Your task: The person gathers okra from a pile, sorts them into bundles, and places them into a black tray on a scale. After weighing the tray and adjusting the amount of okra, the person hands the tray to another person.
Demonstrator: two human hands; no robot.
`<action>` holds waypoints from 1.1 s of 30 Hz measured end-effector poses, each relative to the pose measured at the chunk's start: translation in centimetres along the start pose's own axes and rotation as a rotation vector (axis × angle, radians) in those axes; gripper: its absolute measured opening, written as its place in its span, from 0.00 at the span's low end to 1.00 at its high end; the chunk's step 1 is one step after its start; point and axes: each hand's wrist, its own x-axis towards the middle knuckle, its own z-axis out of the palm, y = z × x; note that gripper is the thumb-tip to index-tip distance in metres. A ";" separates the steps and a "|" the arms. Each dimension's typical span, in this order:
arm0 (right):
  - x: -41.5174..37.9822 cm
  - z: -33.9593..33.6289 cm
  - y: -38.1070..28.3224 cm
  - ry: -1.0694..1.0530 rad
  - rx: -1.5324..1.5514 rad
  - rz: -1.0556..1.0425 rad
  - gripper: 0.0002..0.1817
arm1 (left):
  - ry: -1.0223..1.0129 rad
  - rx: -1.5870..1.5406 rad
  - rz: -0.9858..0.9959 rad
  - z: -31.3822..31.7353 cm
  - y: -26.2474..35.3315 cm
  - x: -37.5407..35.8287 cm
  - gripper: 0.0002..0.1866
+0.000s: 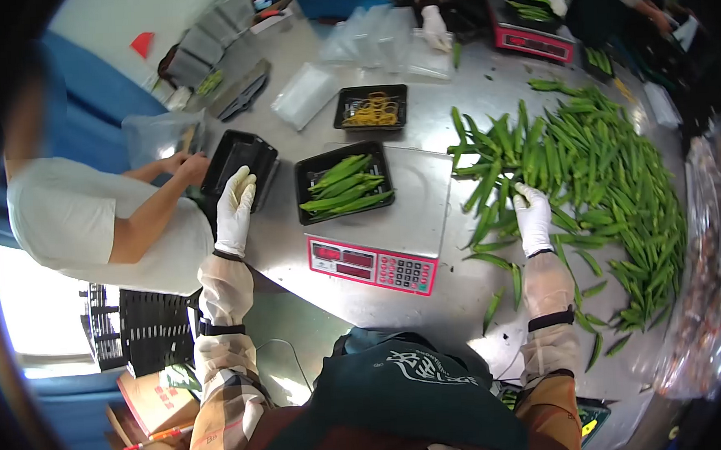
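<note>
My left hand [236, 211], in a white glove, is at the near rim of an empty black plastic tray [243, 154], its fingers closed over the edge. My right hand [533, 218], also gloved, is at the left side of a large okra pile [598, 160], with its fingers closed on okra at the pile's edge; the fingertips are partly hidden. Between my hands, a black tray holding several okra pods [346, 185] sits on the steel plate of a digital scale [420, 189]. The scale's red panel [373, 263] faces me.
A black tray of yellow rubber bands [371, 109] and clear plastic packaging [305, 96] lie beyond the scale. A person in a white shirt [91, 219] stands at left. Across the table, a co-worker's gloved hand [436, 29] is near a second scale [532, 41]. Filled plastic bags [701, 264] line the right.
</note>
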 end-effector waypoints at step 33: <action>-6.9 -7.2 2.7 -0.081 0.692 0.798 0.24 | -0.613 -0.263 0.007 36.2 7.1 -7.3 0.18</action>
